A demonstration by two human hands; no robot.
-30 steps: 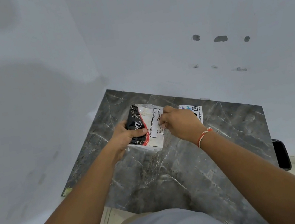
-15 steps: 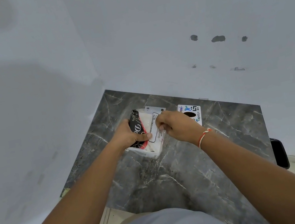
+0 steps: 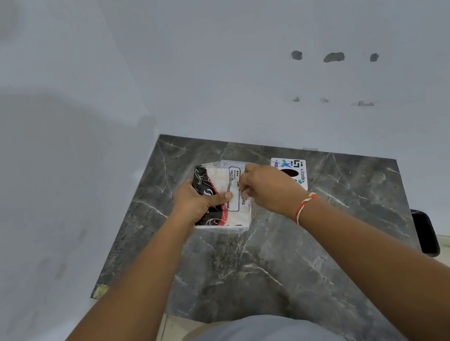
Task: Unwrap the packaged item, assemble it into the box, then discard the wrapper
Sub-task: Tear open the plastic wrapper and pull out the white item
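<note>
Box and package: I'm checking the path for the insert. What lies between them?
In the head view, only the right hand lies between the package and box, covering the gap; the marble beneath is hidden.

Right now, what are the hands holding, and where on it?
Both hold the wrapped packet: left hand grips its black left side, right hand pinches the clear wrapper at its right edge.

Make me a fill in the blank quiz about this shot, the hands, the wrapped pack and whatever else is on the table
1. The left hand grips the wrapped pack on its ____ patterned side.
2. The right hand pinches the pack's clear ____.
3. The red and white thread band sits on the ____ wrist.
4. The white box with the oval opening stands on the dark ____ tabletop.

Missing words: black; wrapper; right; marble
</note>
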